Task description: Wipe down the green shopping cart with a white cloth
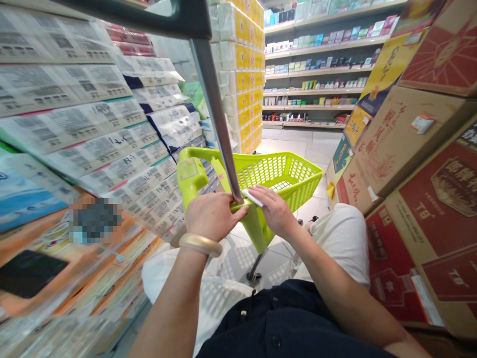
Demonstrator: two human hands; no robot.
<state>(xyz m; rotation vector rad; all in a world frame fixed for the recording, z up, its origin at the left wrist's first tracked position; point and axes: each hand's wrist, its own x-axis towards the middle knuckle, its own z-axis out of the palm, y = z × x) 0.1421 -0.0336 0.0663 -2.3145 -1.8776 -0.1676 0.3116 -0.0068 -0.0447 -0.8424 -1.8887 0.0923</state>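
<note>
Lime-green and latticed, the trolley [307, 190] stands ahead: the left hand [210, 213] curls round its frame [257, 232]; the right hand [275, 208], nearly flat, holds a white cloth [253, 198]. Cartons [397, 132] hem the right hand's side; floor [281, 143] opens beyond.

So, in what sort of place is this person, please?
Most likely a shop or small supermarket: there are shelves of packaged goods, stacked cartons and a green wheeled basket.
</note>
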